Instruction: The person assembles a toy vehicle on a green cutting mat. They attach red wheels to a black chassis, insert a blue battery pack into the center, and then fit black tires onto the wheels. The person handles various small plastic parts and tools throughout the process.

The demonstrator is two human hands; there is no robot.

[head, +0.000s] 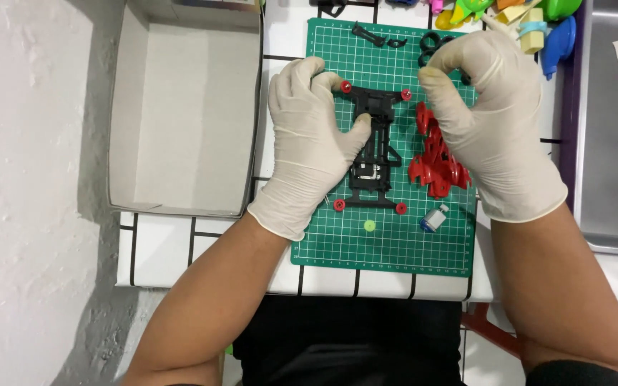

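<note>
A black toy-car chassis [375, 146] with small red rollers at its corners lies on a green cutting mat [337, 236]. My left hand [309, 143], in a white glove, rests on the chassis's left side, thumb pressing near its middle. My right hand [488, 114], also gloved, hovers at the mat's upper right, fingers pinched on a small black part [432, 44] that is partly hidden. A red car body shell [434, 161] lies just right of the chassis, under my right palm.
An open grey cardboard box [180, 114] stands to the left. On the mat lie a small yellow-green gear [370, 226], a small silver motor [434, 218] and loose black parts [370, 33]. Colourful plastic pieces [531, 21] sit at the top right; a grey tray [613, 143] is on the right.
</note>
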